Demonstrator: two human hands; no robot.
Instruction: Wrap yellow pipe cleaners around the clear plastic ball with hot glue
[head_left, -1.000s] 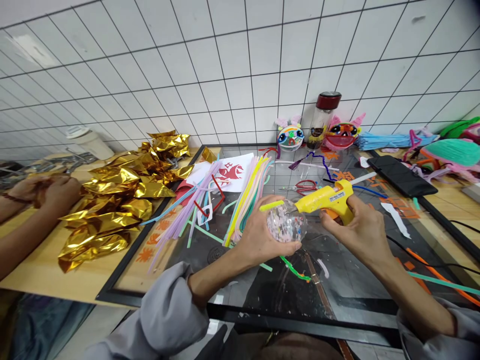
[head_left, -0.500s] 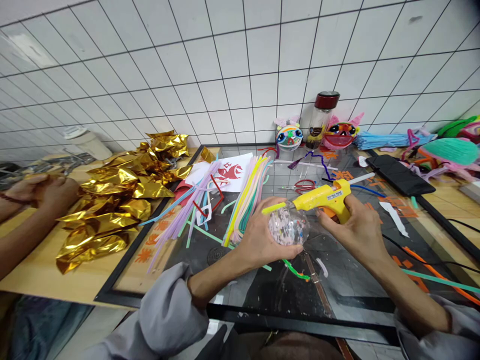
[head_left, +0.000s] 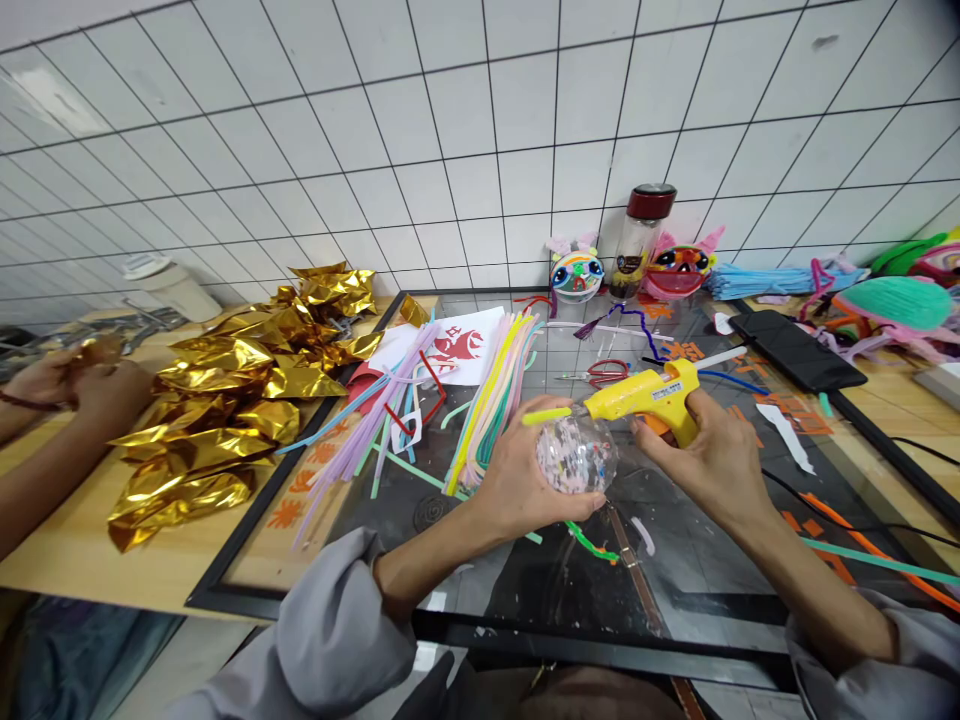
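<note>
My left hand (head_left: 517, 475) is wrapped round a clear plastic ball (head_left: 576, 455) with bits of white and colour showing through it. A short yellow pipe cleaner (head_left: 546, 415) lies along the top of the ball by my left fingers. In my right hand (head_left: 709, 455) is a yellow hot glue gun (head_left: 649, 395), a white glue stick (head_left: 721, 357) jutting from its back end. The gun's nozzle points left and is close to the yellow pipe cleaner; whether they touch I cannot tell.
Pipe cleaners (head_left: 491, 400) in several colours lie left of the ball, near red-handled scissors (head_left: 606, 373). Decorated balls (head_left: 577, 272) and a bottle (head_left: 636, 240) stand by the wall. Gold foil (head_left: 225, 385) covers the left side, beside another person's hands (head_left: 82, 385). A black phone (head_left: 799, 350) lies right.
My hands, the ball and the glue gun have hardly moved. At the far left the other person's hands have shifted slightly.
</note>
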